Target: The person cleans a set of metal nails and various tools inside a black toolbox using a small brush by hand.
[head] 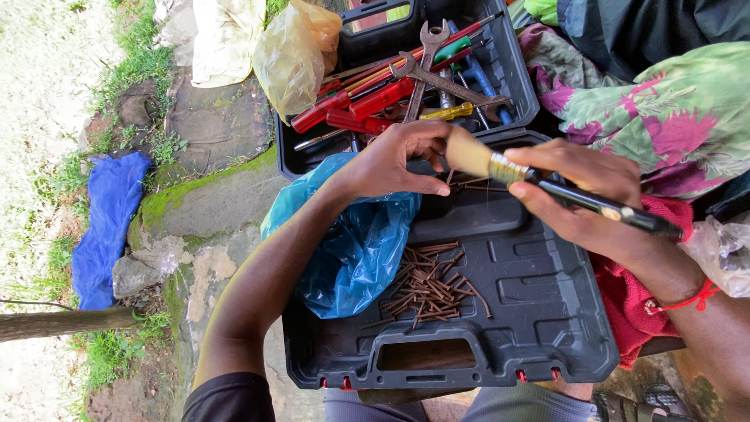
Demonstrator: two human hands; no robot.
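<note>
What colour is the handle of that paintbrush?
Black and glossy, seen best in the head view: the paintbrush handle runs through the right hand.

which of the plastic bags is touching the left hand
The blue bag, lying across the open black case right under the left hand. The yellow bag lies farther off, beside the tool tray, and the clear bag is past the right wrist.

Black plastic tool case [539, 312]: upper half cut by top frame edge, far compartment hidden under spanners and screwdrivers. Crumpled blue plastic bag [355, 250] covers the case's left rim; contents hidden. Left hand [391, 160] fingertips mask what they pinch at the brush bristles. Black brush handle [601, 207] partly hidden inside right hand [582, 191]. Right forearm cut off lower right. Sandal, bottom right, cropped. Translucent bag at right edge cut off.
</note>
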